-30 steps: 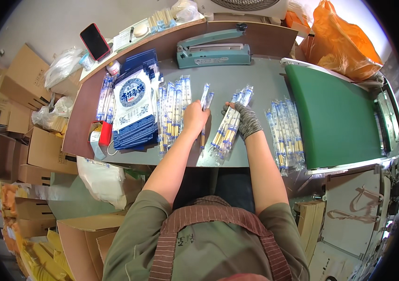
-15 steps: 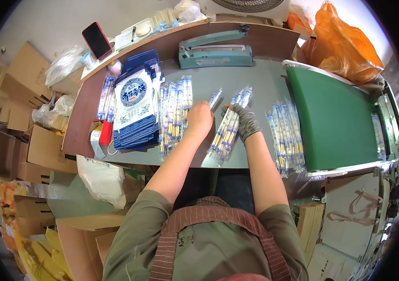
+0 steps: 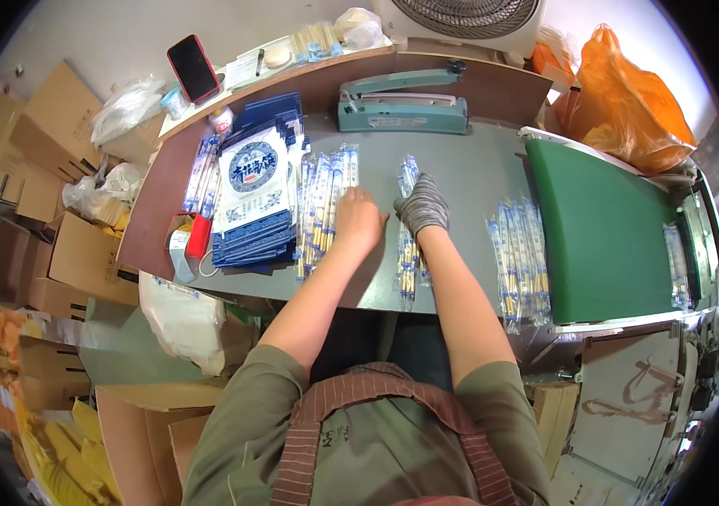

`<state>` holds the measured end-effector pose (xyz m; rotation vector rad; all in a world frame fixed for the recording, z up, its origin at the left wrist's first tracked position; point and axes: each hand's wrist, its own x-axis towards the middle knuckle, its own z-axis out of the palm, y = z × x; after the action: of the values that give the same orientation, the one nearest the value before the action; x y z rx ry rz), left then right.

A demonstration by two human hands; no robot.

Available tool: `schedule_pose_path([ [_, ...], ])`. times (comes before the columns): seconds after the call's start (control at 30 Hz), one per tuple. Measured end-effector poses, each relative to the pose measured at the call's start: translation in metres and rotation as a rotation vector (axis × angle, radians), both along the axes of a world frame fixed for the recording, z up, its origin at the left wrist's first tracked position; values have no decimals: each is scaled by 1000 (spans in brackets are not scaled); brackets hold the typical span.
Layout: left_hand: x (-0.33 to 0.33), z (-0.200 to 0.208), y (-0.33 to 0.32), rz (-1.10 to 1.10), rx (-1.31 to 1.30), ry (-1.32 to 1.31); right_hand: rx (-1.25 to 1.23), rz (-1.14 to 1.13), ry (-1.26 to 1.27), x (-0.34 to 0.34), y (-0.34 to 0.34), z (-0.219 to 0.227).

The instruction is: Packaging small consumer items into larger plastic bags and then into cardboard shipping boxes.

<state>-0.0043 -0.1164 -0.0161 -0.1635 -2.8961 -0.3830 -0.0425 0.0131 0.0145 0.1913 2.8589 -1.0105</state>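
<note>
My bare left hand (image 3: 359,221) is at the right edge of a row of slim plastic-wrapped packets (image 3: 319,198), printed blue and white with yellowish sticks inside. Its thumb stands apart from the fingers, and the fingertips touch the row. In a grey striped glove, my right hand (image 3: 421,207) closes over a small bundle of the same packets (image 3: 407,268) lying lengthwise on the grey table. The palm hides the bundle's middle. Farther right lies another group of packets (image 3: 521,261). Left of the row are stacked blue-and-white printed bags (image 3: 250,207).
A teal impulse sealer (image 3: 402,114) stands at the back of the table. On the right is a green sloped board (image 3: 604,228), with an orange bag (image 3: 625,93) behind it. A red tape dispenser (image 3: 198,236) sits left. A phone (image 3: 193,69) leans on the back shelf.
My left hand has let go of a single packet and moved to the left row. The middle bundle has turned from slanted to nearly straight, with my right hand now over it.
</note>
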Motion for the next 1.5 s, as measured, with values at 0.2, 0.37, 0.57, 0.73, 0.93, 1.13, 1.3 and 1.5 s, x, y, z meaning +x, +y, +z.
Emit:
schedule_pose_path([
  [0.2,1,-20,15,-142,376,65,56,-33,6,-9,16,2],
  [0.37,-10,-41,-2,70,-40,126,72,-44,-27,-17,25,3],
  [0.57,9,-27,23,-108,145,270,22,-63,-52,-24,23,5],
  [0.73,5,-13,19,8,350,91,44,-85,81,-38,9,-13],
  [0.93,-9,-11,-9,-77,260,178,59,-77,70,-45,5,-12],
  [1.13,-6,-19,-18,-160,254,256,-102,-50,205,-29,18,-20],
  [1.3,-4,-14,-31,-36,182,191,-53,-1,213,0,15,-30],
  [1.5,-31,-4,-41,152,-15,67,32,92,128,-5,-3,-26],
])
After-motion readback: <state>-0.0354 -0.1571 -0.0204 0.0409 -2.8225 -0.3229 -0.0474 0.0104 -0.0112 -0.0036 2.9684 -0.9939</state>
